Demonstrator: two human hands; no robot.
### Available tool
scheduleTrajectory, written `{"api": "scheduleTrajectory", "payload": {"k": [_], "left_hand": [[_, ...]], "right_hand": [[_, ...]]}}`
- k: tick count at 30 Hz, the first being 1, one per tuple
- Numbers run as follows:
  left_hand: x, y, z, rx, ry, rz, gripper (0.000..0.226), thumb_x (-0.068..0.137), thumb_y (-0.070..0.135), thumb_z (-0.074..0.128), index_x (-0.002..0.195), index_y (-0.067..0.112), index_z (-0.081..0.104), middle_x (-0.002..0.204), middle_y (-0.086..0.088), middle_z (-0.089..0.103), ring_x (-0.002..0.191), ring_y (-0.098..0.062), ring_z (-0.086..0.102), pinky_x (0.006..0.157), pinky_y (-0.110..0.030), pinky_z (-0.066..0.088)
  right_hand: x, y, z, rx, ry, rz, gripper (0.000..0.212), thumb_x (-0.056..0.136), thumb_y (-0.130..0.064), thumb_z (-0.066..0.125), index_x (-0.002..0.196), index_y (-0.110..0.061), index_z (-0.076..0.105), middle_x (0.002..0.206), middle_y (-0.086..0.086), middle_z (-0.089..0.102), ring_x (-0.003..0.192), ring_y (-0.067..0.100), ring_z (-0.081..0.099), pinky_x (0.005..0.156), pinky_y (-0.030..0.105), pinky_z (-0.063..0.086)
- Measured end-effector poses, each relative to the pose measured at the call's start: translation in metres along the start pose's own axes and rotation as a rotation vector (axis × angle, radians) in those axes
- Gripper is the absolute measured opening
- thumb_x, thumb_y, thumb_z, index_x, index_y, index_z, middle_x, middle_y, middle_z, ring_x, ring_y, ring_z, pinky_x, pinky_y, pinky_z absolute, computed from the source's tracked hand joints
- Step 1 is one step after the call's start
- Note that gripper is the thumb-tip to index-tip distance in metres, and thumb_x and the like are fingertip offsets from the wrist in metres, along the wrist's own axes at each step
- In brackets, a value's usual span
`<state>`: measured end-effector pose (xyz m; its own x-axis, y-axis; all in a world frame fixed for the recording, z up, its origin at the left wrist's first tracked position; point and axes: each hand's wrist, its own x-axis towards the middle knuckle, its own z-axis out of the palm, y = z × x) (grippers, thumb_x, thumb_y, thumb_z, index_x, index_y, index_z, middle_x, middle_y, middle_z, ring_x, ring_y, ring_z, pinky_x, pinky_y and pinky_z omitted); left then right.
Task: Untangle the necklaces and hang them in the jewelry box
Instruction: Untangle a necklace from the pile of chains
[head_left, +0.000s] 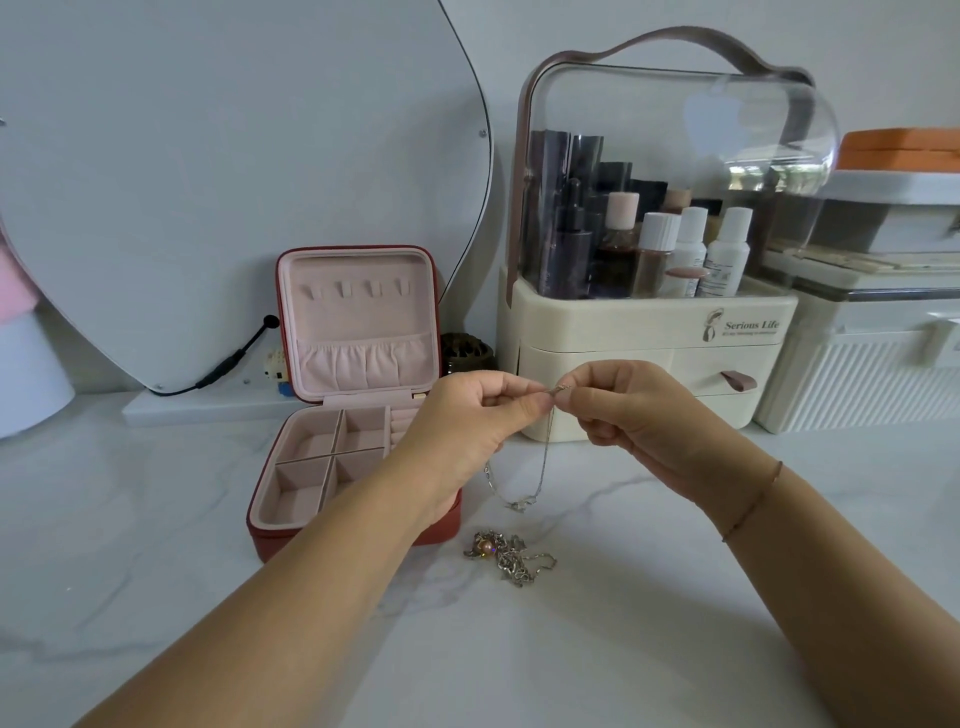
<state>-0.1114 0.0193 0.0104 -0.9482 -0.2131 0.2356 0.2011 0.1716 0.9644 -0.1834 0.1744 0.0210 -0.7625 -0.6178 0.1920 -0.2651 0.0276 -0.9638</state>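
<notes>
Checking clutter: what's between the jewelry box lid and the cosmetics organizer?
A small dark round object, close beside the jewelry box lid; head view.

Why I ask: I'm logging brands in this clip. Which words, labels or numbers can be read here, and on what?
"Serious Life": on the front of the cream organizer, beside a small logo.
Line of print under it: too small to read.
Labels on the white bottles inside the organizer: too blurred to read.
Jewelry box: no text visible.
</notes>
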Motion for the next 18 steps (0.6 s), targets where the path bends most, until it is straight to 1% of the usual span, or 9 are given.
{"api": "scheduleTrajectory", "payload": {"k": [2,4,6,8,10,12,14,16,18], "left_hand": [[0.000,0.000,0.000,0.005,0.007,0.015,0.008,0.083,0.015,0.071,0.090,0.012,0.072,0.050,0.018,0.057,0.049,0.009,0.049,0.049,-0.003,0.034],[0.000,0.001,0.001,0.024,0.012,0.025,0.007,0.084,0.015,0.070,0.089,0.011,0.072,0.048,0.019,0.054,0.047,0.008,0.048,0.049,-0.004,0.034],[0.000,0.000,0.001,0.018,0.019,0.027,0.004,0.084,0.015,0.069,0.082,0.016,0.072,0.051,0.017,0.053,0.049,0.005,0.047,0.052,-0.008,0.035],[0.000,-0.002,0.002,-0.005,-0.006,0.013,0.014,0.082,0.019,0.066,0.069,0.022,0.070,0.054,0.011,0.048,0.051,-0.002,0.041,0.057,-0.017,0.034],[0.001,-0.001,0.003,-0.085,-0.030,-0.035,0.017,0.076,0.021,0.058,0.059,0.021,0.063,0.056,0.004,0.043,0.053,-0.010,0.037,0.059,-0.023,0.033],[0.003,0.001,0.002,-0.250,-0.023,-0.113,0.019,0.082,0.014,0.053,0.064,0.014,0.058,0.056,0.002,0.046,0.051,-0.011,0.039,0.059,-0.026,0.034],[0.006,0.004,-0.002,-0.392,-0.047,-0.169,0.020,0.085,0.009,0.048,0.067,0.013,0.055,0.056,0.001,0.049,0.050,-0.010,0.041,0.057,-0.024,0.037],[0.008,0.006,-0.007,-0.471,-0.083,-0.182,0.013,0.081,0.011,0.050,0.069,0.014,0.051,0.058,0.002,0.048,0.049,-0.009,0.039,0.053,-0.022,0.036],[0.008,0.007,-0.011,-0.522,-0.096,-0.194,0.012,0.081,0.012,0.048,0.070,0.014,0.047,0.059,0.001,0.044,0.047,-0.009,0.034,0.052,-0.022,0.033]], "right_hand": [[0.000,0.000,0.000,-0.009,0.004,-0.011,0.005,0.086,-0.001,0.063,0.081,-0.002,0.062,0.056,-0.002,0.043,0.048,0.008,0.031,0.048,0.017,0.029],[0.001,0.001,0.001,-0.025,0.013,-0.020,0.005,0.085,-0.001,0.064,0.080,-0.002,0.062,0.058,0.001,0.042,0.049,0.009,0.032,0.049,0.018,0.028],[0.001,0.001,0.002,-0.055,0.011,-0.023,0.008,0.080,-0.006,0.069,0.077,-0.005,0.063,0.061,0.005,0.040,0.050,0.010,0.032,0.050,0.019,0.028],[0.001,0.002,0.005,-0.081,-0.004,-0.015,0.010,0.073,-0.014,0.065,0.075,-0.005,0.060,0.063,0.008,0.039,0.052,0.011,0.033,0.049,0.018,0.028],[0.000,0.003,0.006,-0.081,-0.020,0.000,0.012,0.071,-0.016,0.058,0.076,-0.005,0.057,0.064,0.007,0.041,0.053,0.011,0.036,0.050,0.018,0.031],[0.000,0.003,0.004,-0.065,-0.013,0.011,0.012,0.072,-0.017,0.055,0.075,-0.005,0.055,0.065,0.005,0.045,0.055,0.012,0.039,0.053,0.019,0.034],[0.001,0.001,-0.001,0.045,0.012,0.034,0.010,0.073,-0.017,0.053,0.071,-0.007,0.054,0.070,0.007,0.051,0.059,0.013,0.044,0.057,0.022,0.039],[0.002,-0.001,-0.008,0.293,0.015,0.076,0.003,0.073,-0.014,0.051,0.071,-0.012,0.052,0.075,0.007,0.058,0.063,0.014,0.052,0.061,0.024,0.044],[0.003,-0.003,-0.012,0.533,0.019,0.105,0.003,0.071,-0.011,0.051,0.071,-0.014,0.051,0.078,0.007,0.062,0.066,0.016,0.058,0.063,0.024,0.047]]}}
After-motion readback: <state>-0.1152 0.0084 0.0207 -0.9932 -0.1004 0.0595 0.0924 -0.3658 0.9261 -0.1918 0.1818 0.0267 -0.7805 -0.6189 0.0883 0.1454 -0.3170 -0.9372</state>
